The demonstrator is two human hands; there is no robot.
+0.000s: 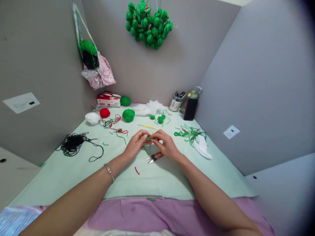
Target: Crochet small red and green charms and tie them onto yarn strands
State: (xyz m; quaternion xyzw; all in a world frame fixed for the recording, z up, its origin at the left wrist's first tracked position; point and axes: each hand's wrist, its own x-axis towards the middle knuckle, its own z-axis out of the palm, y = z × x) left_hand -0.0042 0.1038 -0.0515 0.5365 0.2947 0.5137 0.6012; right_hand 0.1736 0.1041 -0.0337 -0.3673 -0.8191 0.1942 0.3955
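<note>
green yarn piece (148, 139) is up between the fingertips, just above the middle of the bench (167, 183). mostly covered by fingers, so shape and stitch state can't be read. left hand (136, 142): thumb and fingers pinched together on its left side. right hand (166, 144): fingertips closed in a pinch at its right edge; can't tell whether they grip the piece itself or a thread on it.

green strand (147, 150) hangs below the piece, bit of red beside it. tail not trimmed, so i'd call this one unfinished. how many steps are left: can't tell.

red-handled snips (155, 157) lie open just below the right hand, not held. red yarn snippet (137, 170) lies nearer the wearer, so some cutting looks done. yellow-handled hook (149, 127) lies flat just beyond the hands, not in use.

further out: small green balls (160, 119) with loose tails, look like parts not yet joined up. white stuffing (151, 107) behind them, plenty left. green yarn ball (128, 115) and red yarn ball (104, 112) to the left, both still a good size. yarn scraps (190, 132) heaped on the right.

hanging bunch (149, 27) of green pieces on the back wall: probably finished output, count not readable.
</note>
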